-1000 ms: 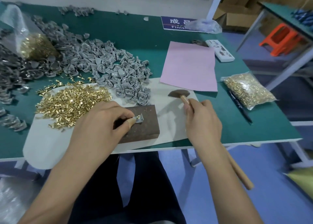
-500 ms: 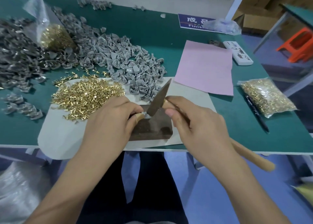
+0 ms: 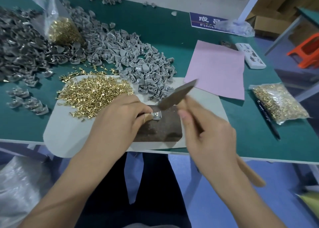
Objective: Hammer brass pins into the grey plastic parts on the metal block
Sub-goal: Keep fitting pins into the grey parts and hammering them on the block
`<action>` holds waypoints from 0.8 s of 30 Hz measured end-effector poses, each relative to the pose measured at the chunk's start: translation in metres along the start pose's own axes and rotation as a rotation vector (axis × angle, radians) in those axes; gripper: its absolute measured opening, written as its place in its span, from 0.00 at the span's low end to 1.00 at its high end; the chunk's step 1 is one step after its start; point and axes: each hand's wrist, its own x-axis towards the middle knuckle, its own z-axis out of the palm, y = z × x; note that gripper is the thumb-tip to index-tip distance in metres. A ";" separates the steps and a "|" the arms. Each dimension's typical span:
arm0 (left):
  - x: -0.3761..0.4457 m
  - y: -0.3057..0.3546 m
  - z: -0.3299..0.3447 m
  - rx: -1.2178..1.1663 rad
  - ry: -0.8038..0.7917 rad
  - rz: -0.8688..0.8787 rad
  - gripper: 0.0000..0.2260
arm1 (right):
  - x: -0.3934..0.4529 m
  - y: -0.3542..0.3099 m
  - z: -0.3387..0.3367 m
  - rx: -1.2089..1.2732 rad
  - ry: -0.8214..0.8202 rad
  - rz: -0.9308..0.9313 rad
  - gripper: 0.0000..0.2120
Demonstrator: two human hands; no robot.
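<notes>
A dark rusty metal block (image 3: 162,127) lies on a pale mat (image 3: 69,132) at the table's front edge. My left hand (image 3: 117,122) pinches a small grey plastic part (image 3: 156,116) on top of the block. My right hand (image 3: 207,138) grips the wooden handle of a hammer (image 3: 174,96), whose blurred head hangs tilted just above and to the right of the part. A heap of loose brass pins (image 3: 95,94) covers the mat's left side. Behind the block is a pile of grey plastic parts (image 3: 138,63).
Darker parts (image 3: 19,51) heap at the far left beside a bag of pins (image 3: 63,31). A pink sheet (image 3: 217,69), a white power strip (image 3: 251,57), another pin bag (image 3: 279,103) and a black pen (image 3: 268,120) lie to the right. My legs are under the table edge.
The hammer swung from the right of the block in towards the part, and its head now hangs slightly higher than half a second ago. My left hand kept the part on the block.
</notes>
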 end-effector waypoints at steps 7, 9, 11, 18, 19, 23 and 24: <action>0.002 -0.002 -0.002 -0.011 -0.015 0.010 0.08 | 0.006 -0.002 -0.003 0.015 0.082 0.021 0.14; 0.002 -0.002 -0.002 0.000 -0.013 0.006 0.07 | 0.005 -0.005 0.000 -0.102 -0.035 -0.044 0.14; 0.003 -0.002 -0.003 0.002 -0.016 0.004 0.07 | 0.008 -0.004 -0.002 -0.183 -0.061 -0.081 0.12; 0.003 -0.002 -0.002 -0.018 -0.013 -0.006 0.07 | 0.006 0.000 0.000 -0.163 -0.067 -0.055 0.12; 0.003 -0.002 -0.002 -0.025 -0.018 -0.002 0.08 | 0.007 0.003 -0.003 -0.179 -0.068 -0.026 0.12; 0.003 -0.003 -0.002 -0.039 -0.016 0.003 0.08 | 0.014 0.022 -0.003 -0.227 -0.001 0.163 0.18; 0.003 -0.003 -0.001 -0.038 -0.013 0.000 0.08 | 0.015 0.026 0.000 -0.267 -0.046 0.202 0.22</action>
